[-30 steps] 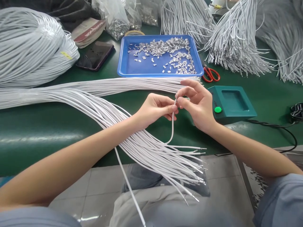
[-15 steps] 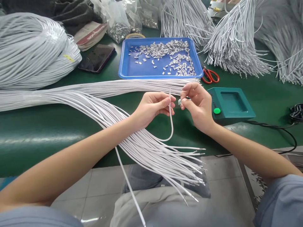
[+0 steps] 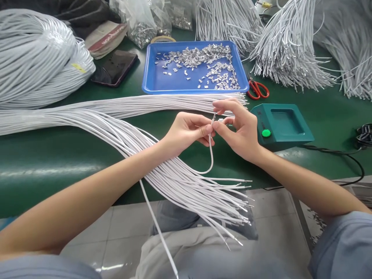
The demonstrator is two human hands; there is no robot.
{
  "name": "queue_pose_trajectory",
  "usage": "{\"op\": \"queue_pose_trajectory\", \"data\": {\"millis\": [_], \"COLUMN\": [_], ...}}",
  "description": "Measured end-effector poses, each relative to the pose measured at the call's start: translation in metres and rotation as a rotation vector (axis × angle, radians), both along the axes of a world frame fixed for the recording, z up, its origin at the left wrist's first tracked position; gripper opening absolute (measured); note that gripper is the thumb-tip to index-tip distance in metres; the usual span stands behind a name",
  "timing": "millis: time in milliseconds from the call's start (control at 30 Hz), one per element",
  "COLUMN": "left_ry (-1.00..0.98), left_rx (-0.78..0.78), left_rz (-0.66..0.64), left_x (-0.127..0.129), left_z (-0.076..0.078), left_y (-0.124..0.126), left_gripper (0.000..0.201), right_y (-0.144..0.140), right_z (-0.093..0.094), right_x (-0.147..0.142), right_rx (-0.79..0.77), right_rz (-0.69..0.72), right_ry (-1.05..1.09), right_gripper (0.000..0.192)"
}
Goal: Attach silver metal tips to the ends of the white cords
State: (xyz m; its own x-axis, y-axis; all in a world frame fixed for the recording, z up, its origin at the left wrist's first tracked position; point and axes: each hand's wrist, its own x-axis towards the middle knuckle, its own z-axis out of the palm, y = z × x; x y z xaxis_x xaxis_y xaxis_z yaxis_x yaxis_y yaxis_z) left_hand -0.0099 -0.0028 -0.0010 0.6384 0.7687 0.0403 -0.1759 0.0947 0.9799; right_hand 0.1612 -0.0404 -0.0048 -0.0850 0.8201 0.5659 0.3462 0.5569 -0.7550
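My left hand pinches one white wire upright so my right hand, at three o'clock, can pinch a small metal clip onto its tip.

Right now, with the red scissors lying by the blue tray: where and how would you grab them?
Probably by the red handle loops of the scissors. They point toward the person and lie flat on the green table, bare table around them. Come from above, on the near side. The blade end points away and sits close beside the corner of the blue tray, leaving less room for fingers there.
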Motion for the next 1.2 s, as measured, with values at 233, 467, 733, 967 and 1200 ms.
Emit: {"op": "queue_pose_trajectory", "data": {"millis": [233, 467, 733, 967, 1200], "left_ry": [-0.005, 0.014, 0.014, 0.016, 0.005], "left_rx": [-0.013, -0.064, -0.101, -0.084, -0.078], "left_rz": [0.036, 0.086, 0.097, 0.101, 0.120], "left_x": [0.0011, 0.0010, 0.0013, 0.0007, 0.0015], "left_z": [-0.0001, -0.0009, 0.0025, 0.0006, 0.0010], "left_y": [0.0002, -0.0010, -0.0004, -0.0001, -0.0001], "left_gripper": [0.035, 0.039, 0.038, 0.039, 0.036], "right_y": [0.0003, 0.0024, -0.0028, -0.0054, -0.0059], "right_z": [-0.0009, -0.0051, -0.0004, -0.0023, -0.0033], "right_x": [-0.0006, -0.0015, -0.0019, 0.0007, 0.0014], "right_rx": [0.077, 0.182, 0.139, 0.081, 0.133], "right_rz": [-0.009, -0.101, -0.039, 0.013, 0.010], "right_ry": [0.001, -0.045, 0.051, 0.045, 0.111], "right_gripper": [0.020, 0.019, 0.014, 0.016, 0.017]}}
